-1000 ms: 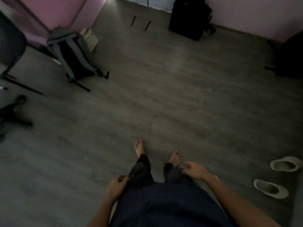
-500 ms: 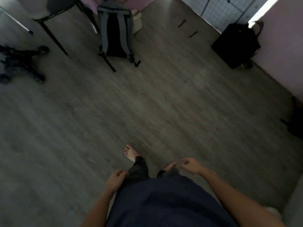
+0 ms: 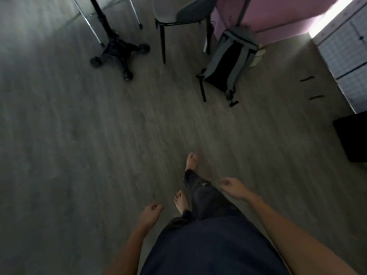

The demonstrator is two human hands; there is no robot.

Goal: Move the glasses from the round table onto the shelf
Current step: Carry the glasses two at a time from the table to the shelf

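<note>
1. Head view: we're looking straight down at a dim grey wood floor, and neither the glasses nor the shelf shows anywhere in frame.
2. The left hand hangs beside the dark trousers, fingers loosely curled inward, holding nothing.
3. The right hand floats on the other side of the trousers, fingers half curled and relaxed, also carrying nothing.
4. Two bare feet are on the floor between the hands, the right foot ahead and the left foot closer to us.
5. Taking the black pedestal base as our landmark: it stands far ahead of the feet, towards the upper left, its post running up out of frame; the top it carries is out of sight.
6. Just right of that base stands a grey chair on thin dark legs.
7. Further right of the base, past the chair, a grey-and-black backpack leans at the foot of a pink wall.
8. Far right of the base sits a pale patterned cabinet, with a black box on the floor nearer us.
</note>
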